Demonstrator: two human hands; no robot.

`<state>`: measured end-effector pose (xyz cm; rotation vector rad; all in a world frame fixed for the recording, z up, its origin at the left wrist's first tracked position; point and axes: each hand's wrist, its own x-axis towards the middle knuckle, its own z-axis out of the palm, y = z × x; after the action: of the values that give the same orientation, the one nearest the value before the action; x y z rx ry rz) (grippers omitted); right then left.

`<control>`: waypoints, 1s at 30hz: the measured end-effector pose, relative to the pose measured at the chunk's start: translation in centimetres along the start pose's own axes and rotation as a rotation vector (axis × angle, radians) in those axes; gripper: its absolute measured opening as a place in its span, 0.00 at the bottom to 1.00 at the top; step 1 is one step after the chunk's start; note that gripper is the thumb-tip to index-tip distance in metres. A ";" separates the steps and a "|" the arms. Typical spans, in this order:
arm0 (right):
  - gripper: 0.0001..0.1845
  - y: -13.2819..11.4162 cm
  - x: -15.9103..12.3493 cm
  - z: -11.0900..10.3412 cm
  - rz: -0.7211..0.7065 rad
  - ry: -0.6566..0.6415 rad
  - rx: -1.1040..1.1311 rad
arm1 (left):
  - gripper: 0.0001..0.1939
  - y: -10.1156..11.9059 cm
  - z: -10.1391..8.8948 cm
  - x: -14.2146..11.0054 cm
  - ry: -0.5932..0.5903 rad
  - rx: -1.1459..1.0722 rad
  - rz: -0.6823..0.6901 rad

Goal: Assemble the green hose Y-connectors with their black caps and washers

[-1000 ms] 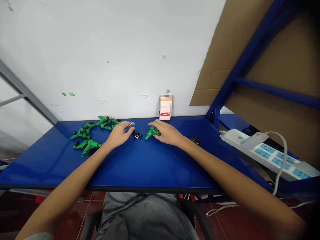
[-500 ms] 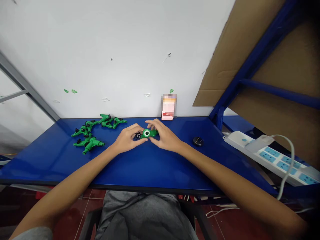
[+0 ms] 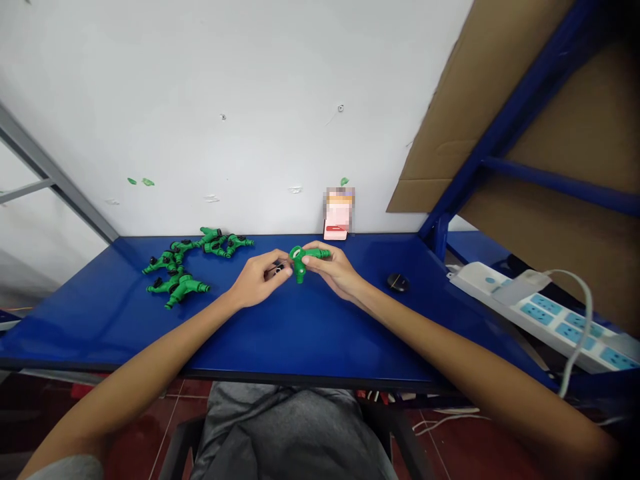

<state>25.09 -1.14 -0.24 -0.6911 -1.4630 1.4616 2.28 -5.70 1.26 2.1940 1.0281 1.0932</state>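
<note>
A blue table [image 3: 240, 340] is backed by a white wall [image 3: 280, 73], which is marked by scuffs and a few green flecks [image 3: 148, 182]. The right side is closed in by a blue frame [image 3: 439, 241] and cardboard [image 3: 425, 163].

Above the table's middle, a green fitting [image 3: 300, 269] is gripped between the thumb and fingers of the right hand [image 3: 340, 270]. Its round opening is tilted up toward the left, one stub is pointed down toward the near edge, and another is laid along the right fingers.

The left hand [image 3: 254, 280] is held just beside it, thumb and forefinger slightly parted, their tips close to the fitting; whether it is touched by them cannot be told. A small black part [image 3: 279, 269] is seen in the gap of that hand, but whether it is held or lies behind cannot be told.

On the table's left, other fittings [image 3: 187, 285], green with black pieces, are loosely grouped. A pink packet [image 3: 337, 215] is stood against the wall. A black object [image 3: 398, 283] and, farther right, a white power strip [image 3: 543, 313] are seen.
</note>
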 end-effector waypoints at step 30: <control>0.30 -0.8 0.0 -1.0 -0.246 -0.161 -0.329 | 0.17 0.5 -1.2 -0.4 0.010 0.619 0.203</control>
<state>26.16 -0.77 0.36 -0.5728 -1.8676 1.1206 1.36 -6.26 2.06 2.8322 1.3003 0.9532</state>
